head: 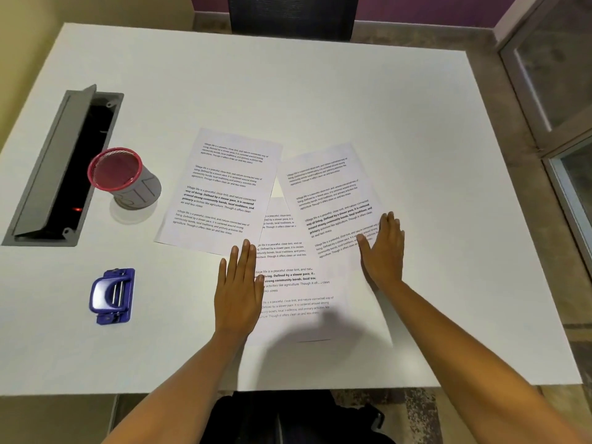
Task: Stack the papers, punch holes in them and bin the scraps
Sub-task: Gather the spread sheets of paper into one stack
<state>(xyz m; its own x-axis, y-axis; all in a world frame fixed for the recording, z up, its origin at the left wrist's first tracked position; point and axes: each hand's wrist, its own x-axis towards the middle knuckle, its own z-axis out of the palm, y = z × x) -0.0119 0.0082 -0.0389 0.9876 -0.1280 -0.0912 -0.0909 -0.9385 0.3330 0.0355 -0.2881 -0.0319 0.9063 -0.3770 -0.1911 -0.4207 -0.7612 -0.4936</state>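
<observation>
Early stage; nothing stacked yet. Three printed sheets fanned out on the table (320,91), all placed here against the punch (112,296), the blue one near the front left edge. Left sheet (221,190) up and to the right of the punch, tilted. Right sheet (333,200) farther right again, tilted the other way, its top corner just meeting the left sheet's. Middle sheet (294,296) level with the punch and well to its right, lying under the lower edges of both others.

Left hand (238,290) flat, fingers straight and close together, palm down at the middle sheet's left edge, fingertips reaching the left sheet's bottom corner. Right hand (382,251) also flat and spread, resting on the right sheet's lower right corner. Nothing pinched or lifted; both simply pressing or about to slide paper inward, by the look of it.

Punch untouched, well apart from any paper. Cup (123,177), red-rimmed mesh, beyond the punch and likely the bin for scraps; contents impossible to tell. Cable tray (61,165), lid up, beyond the punch and left of the cup.

Still to do: gather and square the three sheets, punch, empty the scraps.
</observation>
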